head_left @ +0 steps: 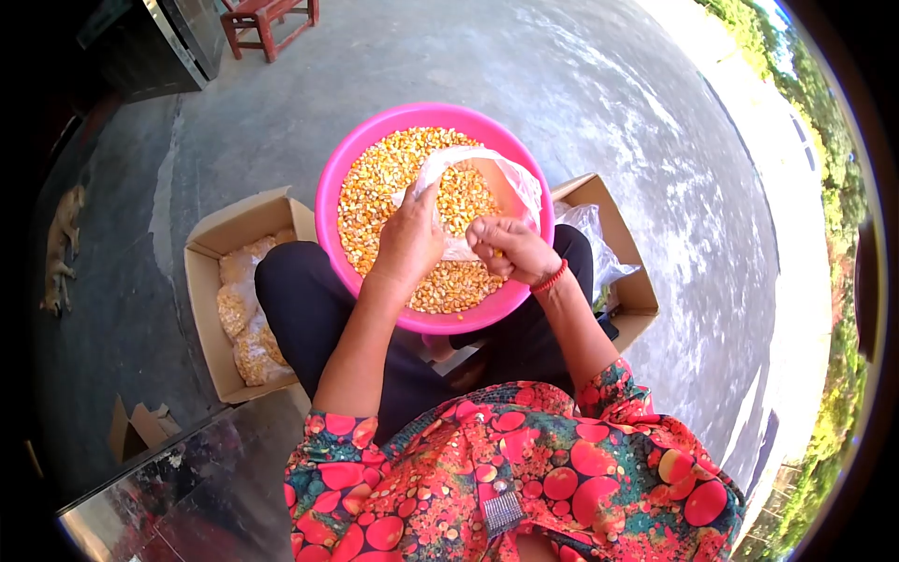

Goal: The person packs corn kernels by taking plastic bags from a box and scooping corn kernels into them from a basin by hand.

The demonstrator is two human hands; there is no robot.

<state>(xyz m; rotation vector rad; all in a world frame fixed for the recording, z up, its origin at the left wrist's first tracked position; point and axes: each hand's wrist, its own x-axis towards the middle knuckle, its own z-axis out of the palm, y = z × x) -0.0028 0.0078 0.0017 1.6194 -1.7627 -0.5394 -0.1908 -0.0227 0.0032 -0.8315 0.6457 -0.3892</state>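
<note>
A pink basin (pixel 330 201) full of yellow corn kernels (pixel 379 178) rests at my knees. Over the kernels, my left hand (pixel 410 234) grips the left edge of a clear plastic bag (pixel 520 183), whose mouth is open and which has kernels inside or beneath it. My right hand (pixel 510 248), with a red bracelet at the wrist, is closed around some corn kernels at the bag's right side; a few yellow ones show between its fingers.
An open cardboard box (pixel 211 318) with bags of corn stands left of my legs. Another box (pixel 632 253) holding clear plastic bags is on the right. A red wooden stool (pixel 267 23) is at the top left, and an animal (pixel 62 248) lies at the far left.
</note>
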